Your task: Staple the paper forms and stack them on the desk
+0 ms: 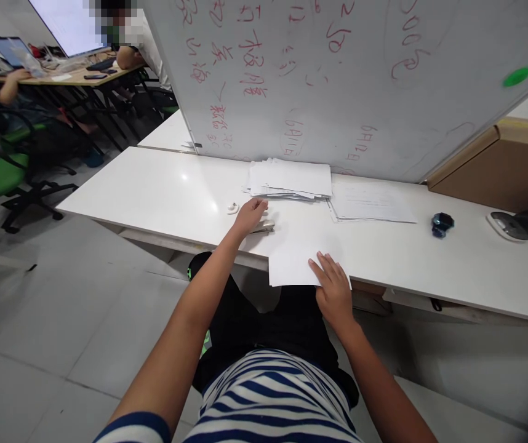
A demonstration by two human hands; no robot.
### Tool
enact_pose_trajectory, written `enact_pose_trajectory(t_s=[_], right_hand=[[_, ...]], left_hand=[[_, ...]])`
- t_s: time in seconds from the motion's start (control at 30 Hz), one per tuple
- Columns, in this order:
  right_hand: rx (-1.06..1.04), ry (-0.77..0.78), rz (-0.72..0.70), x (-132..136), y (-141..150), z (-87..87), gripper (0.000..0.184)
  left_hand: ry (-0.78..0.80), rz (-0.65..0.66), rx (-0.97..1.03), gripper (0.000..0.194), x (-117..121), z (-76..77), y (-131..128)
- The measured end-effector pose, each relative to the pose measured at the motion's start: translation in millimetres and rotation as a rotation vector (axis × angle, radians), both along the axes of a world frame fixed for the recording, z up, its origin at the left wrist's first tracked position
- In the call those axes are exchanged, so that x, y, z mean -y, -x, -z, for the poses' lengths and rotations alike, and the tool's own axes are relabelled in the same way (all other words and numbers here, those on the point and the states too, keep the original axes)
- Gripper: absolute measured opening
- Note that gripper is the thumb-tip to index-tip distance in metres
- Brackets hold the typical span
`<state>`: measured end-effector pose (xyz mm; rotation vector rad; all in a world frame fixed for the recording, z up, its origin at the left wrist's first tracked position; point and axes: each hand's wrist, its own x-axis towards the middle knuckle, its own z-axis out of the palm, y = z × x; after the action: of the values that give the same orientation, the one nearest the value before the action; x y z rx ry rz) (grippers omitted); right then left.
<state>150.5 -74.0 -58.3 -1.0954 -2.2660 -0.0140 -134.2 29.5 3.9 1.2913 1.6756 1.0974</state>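
– whiteboard (338, 67) with red handwriting, standing along the back of a white desk (144, 184). what's under the right hand (333, 286)?

– white paper (292, 261), lying at the desk's front edge and poking slightly over it. that hand is loose, fingers stretched out across the top, pressing rather than clasping.

– and the left hand (252, 215)?

– fingers curled together, over by the stapler (266, 227), which lies just left of the paper. can't tell if they've got hold of it or merely touch it; the hand covers part.

– what else is close?

– small white object (232, 208) left of that hand, a thick paper stack (298, 178) behind, printed sheets (375, 203) beside the stack. further right, a dark blue object (442, 224), then a cardboard box (471, 166) near the back.
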Motion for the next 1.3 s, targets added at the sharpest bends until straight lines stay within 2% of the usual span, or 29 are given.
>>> enact_pose_trajectory(t_s=[0.13,0.27,0.4,0.47,0.57,0.67,0.77,0.87,1.13,1.3], right_hand=[[-0.102,-0.014,-0.032,-8.2,-4.7,-2.7,0.077],[-0.210,-0.021,-0.061,-14.7,-5.5,-6.7,0.078],[-0.250,-0.025,-0.082,-14.4,-5.9,-8.9,0.077],[-0.267,-0.027,-0.076,-11.7,-6.7,-9.6,0.076],[-0.282,-0.034,-0.057,-6.0,-7.8,-12.9,0.075],[-0.304,-0.046,-0.016,-0.9,-6.9,-19.0,0.073],[-0.324,-0.079,0.012,1.1,-3.1,-22.6,0.069],[-0.329,-0.100,0.031,0.0,2.3,-19.9,0.068],[-0.212,-0.081,0.064,4.7,8.3,2.3,0.072],[-0.175,-0.062,0.127,7.2,-3.4,-0.5,0.073]], left_hand=[[-0.025,0.069,0.016,0.036,-0.4,-1.2,1.8],[-0.133,0.123,-0.034,0.036,2.4,-11.8,4.2],[-0.274,0.095,-0.357,0.037,17.8,-27.6,7.9],[-0.311,0.145,-0.556,0.037,29.7,-29.7,10.2],[-0.336,0.191,-0.805,0.035,46.6,-19.1,13.6],[-0.355,0.061,-0.920,0.034,56.1,3.0,17.1],[-0.341,-0.041,-0.901,0.034,55.9,23.1,21.5],[-0.316,-0.068,-0.827,0.035,51.5,31.3,24.8],[-0.287,-0.056,-0.757,0.038,51.3,26.6,25.5],[-0.261,-0.054,-0.752,0.040,52.2,25.9,24.6]])
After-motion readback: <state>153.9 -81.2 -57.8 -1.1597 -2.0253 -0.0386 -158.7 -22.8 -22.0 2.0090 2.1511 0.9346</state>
